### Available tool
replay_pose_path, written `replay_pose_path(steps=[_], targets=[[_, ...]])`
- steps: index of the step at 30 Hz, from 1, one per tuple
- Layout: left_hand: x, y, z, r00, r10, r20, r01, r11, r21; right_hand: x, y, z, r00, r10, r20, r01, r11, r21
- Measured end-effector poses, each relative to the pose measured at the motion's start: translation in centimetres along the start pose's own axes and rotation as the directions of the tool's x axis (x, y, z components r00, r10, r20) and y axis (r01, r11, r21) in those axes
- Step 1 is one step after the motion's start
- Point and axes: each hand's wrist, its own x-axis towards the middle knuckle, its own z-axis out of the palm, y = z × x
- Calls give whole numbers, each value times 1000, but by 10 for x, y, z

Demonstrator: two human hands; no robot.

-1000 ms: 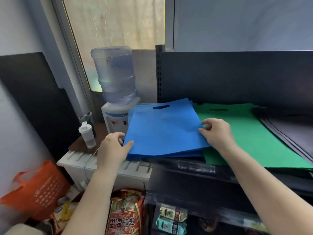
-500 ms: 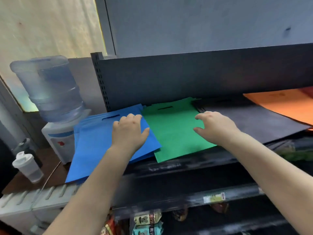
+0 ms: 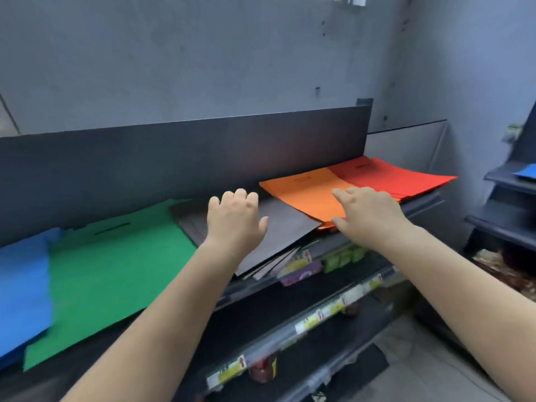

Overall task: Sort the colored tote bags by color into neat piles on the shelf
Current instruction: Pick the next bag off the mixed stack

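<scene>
Five flat piles of matte, fabric-like tote bags lie side by side on the shelf (image 3: 290, 282): blue pile (image 3: 23, 285), green pile (image 3: 116, 271), black pile (image 3: 278, 230), orange pile (image 3: 307, 195), red pile (image 3: 391, 175). The left hand (image 3: 235, 219) is over the black pile, fingers curled loosely, gripping nothing. The right hand (image 3: 368, 213) lies open at the orange pile's front corner; whether it touches is unclear.
</scene>
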Motion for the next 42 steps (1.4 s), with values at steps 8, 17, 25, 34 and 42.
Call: replay_pose_path(steps=[8,17,25,34,42], targets=[[49,169,13,985,166,-46,-170,982,-78,-24,155,33,989,142,48,-137,985,-103],[113,320,35,933,357,-43,-357,910,-211,-48,293,70,919,368,143,-345,924,-162],[210,453,66,848,518,-114,-527,802,-281,-18,405,107,833,534,145,-492,835,-247],[311,575,86,765,630,-132,-640,723,-260,25,520,137,733,667,134,-614,734,-292],[365,684,107,744,661,-99,-663,709,-242,41,632,175,711,690,136,-651,719,-243]])
